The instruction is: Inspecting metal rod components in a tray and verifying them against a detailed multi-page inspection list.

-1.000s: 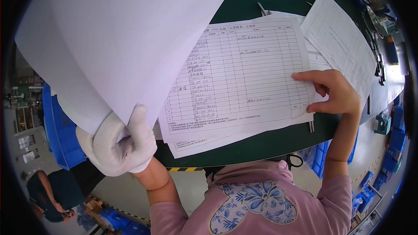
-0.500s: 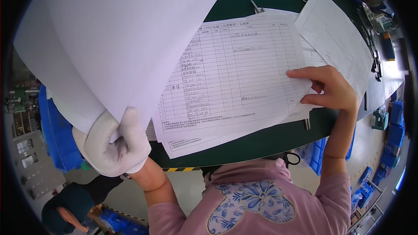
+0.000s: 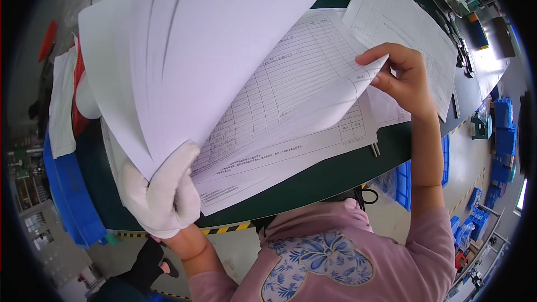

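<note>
My left hand (image 3: pixel 162 198), in a white glove, is closed on the lower corner of several white paper sheets (image 3: pixel 207 39), which fan upward with their blank sides showing. Between finger and thumb, my bare right hand (image 3: pixel 407 81) pinches the right corner of a printed form (image 3: pixel 279 81). This form has ruled rows and handwriting; its right edge is raised and curls over. The turned-up sheets cover its left part. Beneath it lies another printed form (image 3: pixel 319 145), spread over the green tabletop (image 3: pixel 279 197).
A separate printed sheet (image 3: pixel 405 28) lies at the right, beside dark slender tools (image 3: pixel 460 50). Two metal rods (image 3: pixel 375 150) poke out near the front edge. At the left are a red container (image 3: pixel 80 98) and blue bin (image 3: pixel 72 196). Another person's leg (image 3: pixel 142 268) shows at lower left.
My right hand has lifted the form's right corner, curling it up and leftward and baring the form below. The fanned sheets in my left hand have swung rightward and stand more upright.
</note>
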Demonstrator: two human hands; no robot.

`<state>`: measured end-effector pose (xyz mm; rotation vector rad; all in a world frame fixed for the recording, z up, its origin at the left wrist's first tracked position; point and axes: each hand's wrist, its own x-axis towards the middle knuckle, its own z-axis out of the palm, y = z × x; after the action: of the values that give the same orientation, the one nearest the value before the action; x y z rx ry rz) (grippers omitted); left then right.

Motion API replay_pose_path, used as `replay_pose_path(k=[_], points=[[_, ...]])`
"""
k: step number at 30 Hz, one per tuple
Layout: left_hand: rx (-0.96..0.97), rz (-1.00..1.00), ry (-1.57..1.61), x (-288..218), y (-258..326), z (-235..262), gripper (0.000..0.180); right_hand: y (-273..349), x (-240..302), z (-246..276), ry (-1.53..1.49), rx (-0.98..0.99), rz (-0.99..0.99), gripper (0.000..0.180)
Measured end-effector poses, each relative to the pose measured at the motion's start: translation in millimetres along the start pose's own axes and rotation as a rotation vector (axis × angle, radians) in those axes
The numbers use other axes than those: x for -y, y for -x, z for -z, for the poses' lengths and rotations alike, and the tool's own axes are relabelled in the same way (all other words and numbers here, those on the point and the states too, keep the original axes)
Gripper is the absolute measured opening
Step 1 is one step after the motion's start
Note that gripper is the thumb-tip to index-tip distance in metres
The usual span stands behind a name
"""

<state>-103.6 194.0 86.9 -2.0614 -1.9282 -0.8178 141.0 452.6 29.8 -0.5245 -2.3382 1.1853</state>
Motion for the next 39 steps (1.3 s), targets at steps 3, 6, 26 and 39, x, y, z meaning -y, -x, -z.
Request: replay_pose_path(k=[3,6,26,39], points=[[0.0,0.011,0.093,-2,-2,-10,0.024,-3,-2,-10,-0.123,-0.201,0.105,0.03],[-0.037,-0.027,-0.013,2,-1,-16,0.028,-6,0,-13,-0.148,-0.226,0.14,0.037],[-0.321,0.122,-0.155,7,8,-14,0.013,-3,-2,-19,0.486,-0.202,-0.313,0.027],[-0.307,0.14,-0.133,9,12,-9,0.009,-3,-2,-21,0.376,-0.177,-0.274,0.021]])
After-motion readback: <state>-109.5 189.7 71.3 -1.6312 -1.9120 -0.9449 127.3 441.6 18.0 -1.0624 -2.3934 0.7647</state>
